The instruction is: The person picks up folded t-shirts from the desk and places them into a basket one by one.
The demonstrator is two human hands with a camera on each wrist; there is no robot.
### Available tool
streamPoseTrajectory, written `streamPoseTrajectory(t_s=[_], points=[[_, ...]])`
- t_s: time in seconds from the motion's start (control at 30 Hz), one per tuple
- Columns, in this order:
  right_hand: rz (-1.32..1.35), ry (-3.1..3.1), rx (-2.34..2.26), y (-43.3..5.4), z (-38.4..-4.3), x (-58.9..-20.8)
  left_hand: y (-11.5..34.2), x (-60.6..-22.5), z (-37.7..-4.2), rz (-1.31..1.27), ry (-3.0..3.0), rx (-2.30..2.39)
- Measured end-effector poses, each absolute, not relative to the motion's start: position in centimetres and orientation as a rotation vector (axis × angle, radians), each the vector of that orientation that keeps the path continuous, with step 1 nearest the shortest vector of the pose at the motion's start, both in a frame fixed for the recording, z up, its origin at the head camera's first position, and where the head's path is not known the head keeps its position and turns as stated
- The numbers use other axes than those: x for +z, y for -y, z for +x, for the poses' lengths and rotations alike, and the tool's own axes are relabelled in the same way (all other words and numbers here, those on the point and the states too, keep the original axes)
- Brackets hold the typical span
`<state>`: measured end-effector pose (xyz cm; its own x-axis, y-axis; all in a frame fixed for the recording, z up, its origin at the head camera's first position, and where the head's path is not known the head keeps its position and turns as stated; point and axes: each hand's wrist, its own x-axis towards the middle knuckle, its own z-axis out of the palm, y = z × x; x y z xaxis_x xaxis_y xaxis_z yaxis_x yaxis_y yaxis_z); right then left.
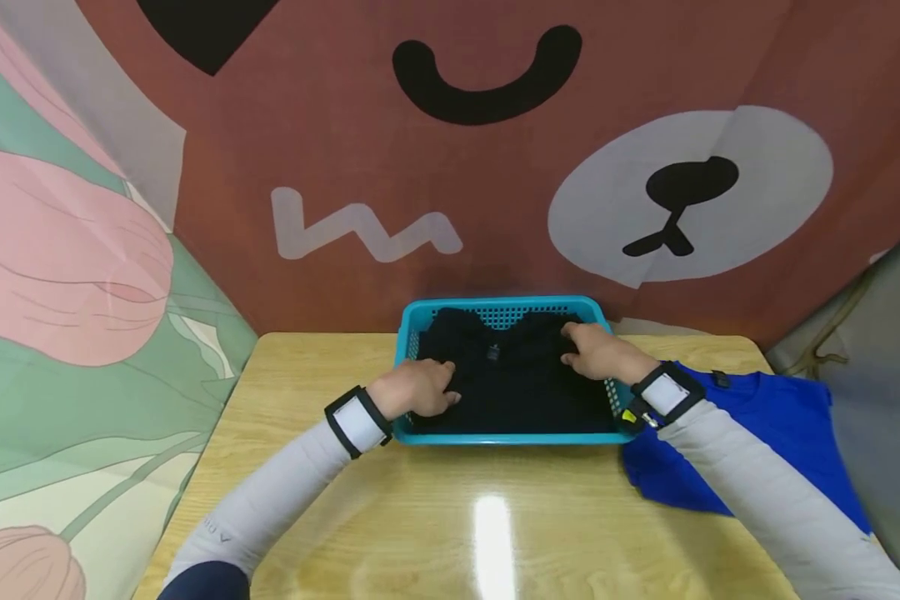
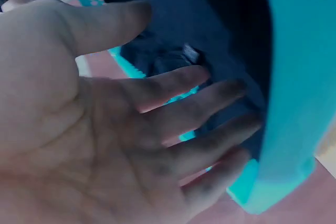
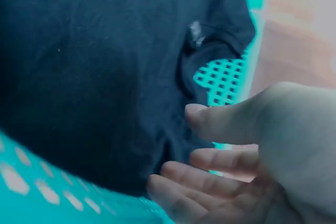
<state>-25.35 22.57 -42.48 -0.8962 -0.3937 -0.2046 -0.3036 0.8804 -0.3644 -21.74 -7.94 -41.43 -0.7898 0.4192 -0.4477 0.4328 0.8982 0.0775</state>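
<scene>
A black shirt (image 1: 517, 383) lies spread inside a turquoise plastic basket (image 1: 510, 439), its collar label (image 1: 493, 352) toward the back rim. At the basket's left side, my left hand (image 1: 417, 387) reaches over the rim to the shirt. In the left wrist view that hand's palm shows bare, with its fingers (image 2: 210, 140) extended near the cloth. My right hand (image 1: 603, 350) is at the shirt's far right part. Seen from the right wrist, its thumb and fingers (image 3: 184, 182) stand apart by the shirt's edge, and no cloth shows pinched between them.
A blue shirt (image 1: 772, 433) lies on the wooden table (image 1: 390, 517) to the right of the basket, partly under my right forearm. Behind the table hangs a brown cloth (image 1: 330, 292) with a printed bear face. A flower-patterned cloth (image 1: 67, 267) borders the left.
</scene>
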Motion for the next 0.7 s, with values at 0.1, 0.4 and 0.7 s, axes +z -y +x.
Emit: streamPoseTrajectory(t_s=[0.1, 0.4, 0.7], points=[[-0.566, -2.841, -0.578, -23.5, -23.9, -41.7, 8.1, -41.1, -20.2, 0.754, -2.719, 0.051], [-0.601, -2.977, -0.818, -27.4, -18.4, -42.0, 6.3, -42.4, -15.0, 1.106, -3.116, 0.479], [-0.578, -3.159, -0.877, -30.4, -14.3, -43.7, 3.8, -43.8, -11.0, 1.29, -3.181, 0.739]])
